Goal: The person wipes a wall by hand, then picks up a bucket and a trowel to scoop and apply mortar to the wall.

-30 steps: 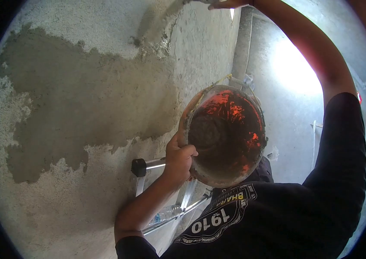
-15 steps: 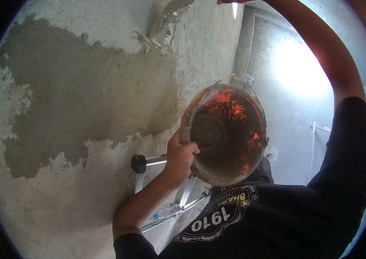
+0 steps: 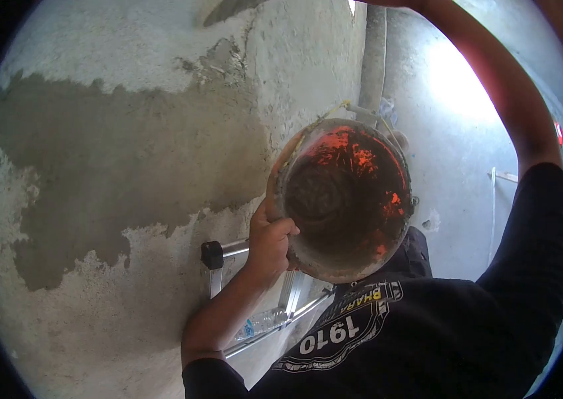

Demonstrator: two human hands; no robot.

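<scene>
My left hand grips the near-left rim of a round bucket, thumb over the edge. Its mouth faces me; the inside is coated with dark grey residue, with orange-red showing through. A cord-like handle hangs at its far side. My right arm is raised along the right side, and only a sliver of my right hand shows at the top edge, its fingers out of frame. Beyond the bucket, on the left, a darker patch of wet-looking mortar covers part of the rough wall.
An aluminium ladder with a black end cap stands below the bucket, against the wall. A clear plastic bottle lies on it. Bright glare falls on the pale surface at right, where a thin metal frame stands.
The bucket and my left hand have shifted slightly left in view. My right hand's fingertips have left the top of the frame. The wall patch appears a little further left and lower.
</scene>
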